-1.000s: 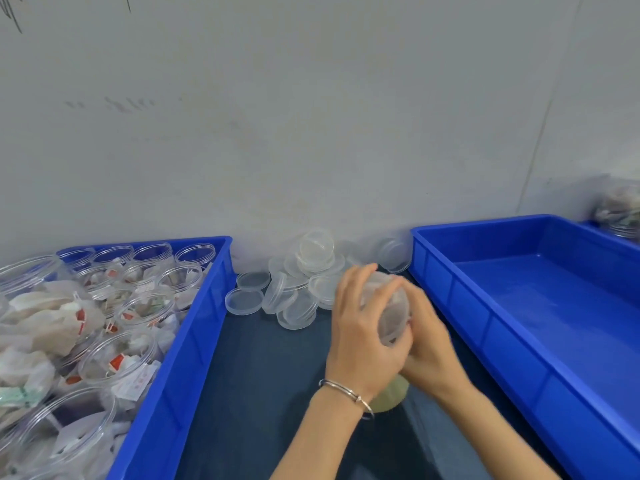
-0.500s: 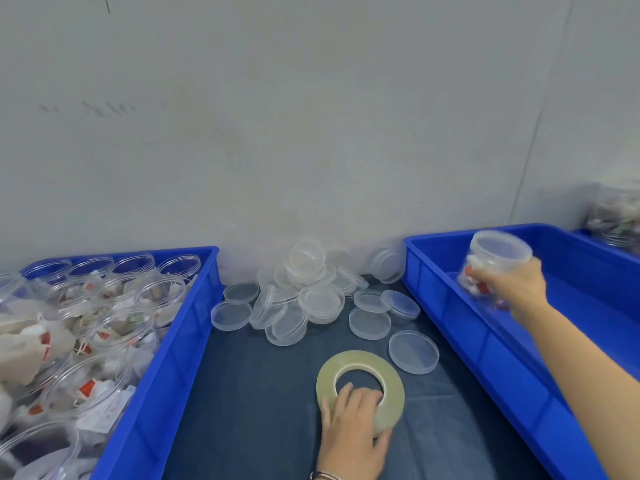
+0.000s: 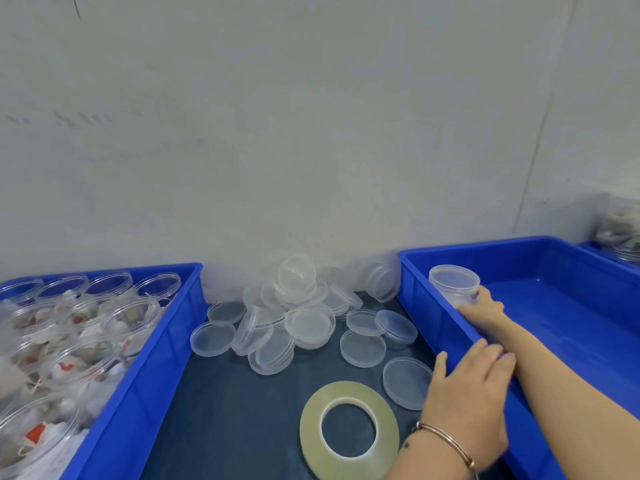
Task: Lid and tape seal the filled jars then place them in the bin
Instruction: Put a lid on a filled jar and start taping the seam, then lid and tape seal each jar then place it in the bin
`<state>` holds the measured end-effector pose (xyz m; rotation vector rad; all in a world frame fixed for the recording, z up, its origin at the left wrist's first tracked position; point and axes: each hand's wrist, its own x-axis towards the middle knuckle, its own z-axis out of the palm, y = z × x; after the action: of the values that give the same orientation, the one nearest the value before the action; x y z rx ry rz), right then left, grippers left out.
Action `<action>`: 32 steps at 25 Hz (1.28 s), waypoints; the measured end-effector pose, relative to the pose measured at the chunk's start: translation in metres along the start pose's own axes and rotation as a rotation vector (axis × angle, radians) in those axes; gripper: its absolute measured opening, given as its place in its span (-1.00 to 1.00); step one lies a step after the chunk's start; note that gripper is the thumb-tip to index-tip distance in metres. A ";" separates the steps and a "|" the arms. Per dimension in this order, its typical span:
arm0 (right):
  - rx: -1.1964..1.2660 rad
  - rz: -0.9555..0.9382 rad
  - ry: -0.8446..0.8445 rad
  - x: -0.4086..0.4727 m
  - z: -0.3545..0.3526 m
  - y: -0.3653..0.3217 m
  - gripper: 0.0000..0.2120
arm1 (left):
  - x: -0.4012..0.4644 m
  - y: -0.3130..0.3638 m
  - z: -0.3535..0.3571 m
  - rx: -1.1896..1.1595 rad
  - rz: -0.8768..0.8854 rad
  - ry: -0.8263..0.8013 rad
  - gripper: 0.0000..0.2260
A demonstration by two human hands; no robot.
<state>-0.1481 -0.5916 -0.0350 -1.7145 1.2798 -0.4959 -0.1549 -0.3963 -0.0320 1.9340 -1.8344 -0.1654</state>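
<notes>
Moved since the prior frame: left hand [image 3: 465, 396] off the tape roll [image 3: 349, 429], fingers now curled over the right bin's [image 3: 443, 327] near-left rim; lidded jar [image 3: 454, 285] lowered into that bin's far-left corner, right hand [image 3: 481, 308] gripping its side.
</notes>
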 end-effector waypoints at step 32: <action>0.175 -0.806 -0.785 -0.325 0.273 -0.107 -0.21 | -0.312 -0.125 -0.206 0.295 -0.960 1.002 -0.77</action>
<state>-0.0090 -0.1767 -0.0201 -1.9359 -0.0330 -0.3020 0.0096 -0.0431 0.0281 2.2872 -0.2503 0.6846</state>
